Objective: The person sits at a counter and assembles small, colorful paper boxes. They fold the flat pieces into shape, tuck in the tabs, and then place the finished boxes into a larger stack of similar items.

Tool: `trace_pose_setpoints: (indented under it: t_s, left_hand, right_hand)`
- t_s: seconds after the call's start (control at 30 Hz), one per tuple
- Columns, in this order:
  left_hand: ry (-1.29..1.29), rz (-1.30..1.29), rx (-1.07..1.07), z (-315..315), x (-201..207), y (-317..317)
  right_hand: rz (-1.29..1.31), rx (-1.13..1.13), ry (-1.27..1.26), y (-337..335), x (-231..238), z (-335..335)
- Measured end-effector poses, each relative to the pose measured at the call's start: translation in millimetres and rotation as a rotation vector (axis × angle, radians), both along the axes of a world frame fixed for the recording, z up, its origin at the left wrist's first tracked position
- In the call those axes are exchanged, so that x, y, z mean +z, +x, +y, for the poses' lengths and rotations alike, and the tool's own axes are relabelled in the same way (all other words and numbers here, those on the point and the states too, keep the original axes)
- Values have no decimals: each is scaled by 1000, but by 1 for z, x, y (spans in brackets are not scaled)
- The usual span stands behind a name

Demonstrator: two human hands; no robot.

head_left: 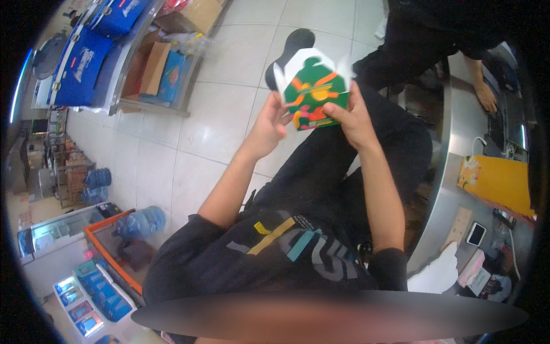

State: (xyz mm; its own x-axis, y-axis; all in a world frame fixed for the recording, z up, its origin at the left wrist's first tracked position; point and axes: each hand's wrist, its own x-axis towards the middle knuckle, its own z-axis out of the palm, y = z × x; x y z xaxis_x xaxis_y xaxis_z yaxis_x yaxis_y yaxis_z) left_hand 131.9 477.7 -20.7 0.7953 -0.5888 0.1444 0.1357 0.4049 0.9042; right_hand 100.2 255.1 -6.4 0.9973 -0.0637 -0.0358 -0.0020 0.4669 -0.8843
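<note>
Out in front of me, above my legs, is a green folding takeaway box [317,94] with orange, yellow and pink patterns and white flaps standing up at its top. My right hand [356,118] grips its right side, thumb across the printed face and fingers behind. At the left edge, my left hand [268,127] is closed on the box with its fingers curled; part of those fingers is hidden by the cardboard. The box's inside does not show.
A steel counter [435,195] runs along my right, bearing a yellow box [495,182], a phone [475,234] and white cut card [438,275]. Another person's hand [486,96] rests there. Left are a shelf with blue cooler bags [80,69] and a large water bottle [143,222].
</note>
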Motion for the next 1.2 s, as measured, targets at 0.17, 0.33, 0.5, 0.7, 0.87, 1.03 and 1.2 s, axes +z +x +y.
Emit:
trace_pose_setpoints:
  t_s: [0.17,0.33,0.5,0.7,0.87,1.03,1.2]
  left_hand:
    - [256,-78,138,-15,21,-3]
    - [205,-485,223,-39,39,17]
    - [287,-1203,260,-88,72,27]
    - [-244,-1654,-6,-191,98,-22]
    - [-258,-1335,-72,-279,108,-64]
    - [-15,-850,-338,-373,93,-117]
    - [-17,-676,-371,-418,56,-146]
  right_hand:
    - [-124,-11,-58,-2,2,0]
    - [-265,-344,-555,-18,19,-28]
    - [-429,-883,-1063,-99,85,-82]
    - [46,-639,-269,-201,160,-78]
    - [221,-1180,-917,-278,242,-78]
    - [152,-1434,-1783,-300,335,-136]
    - [270,-1091,-2428,-260,364,-212]
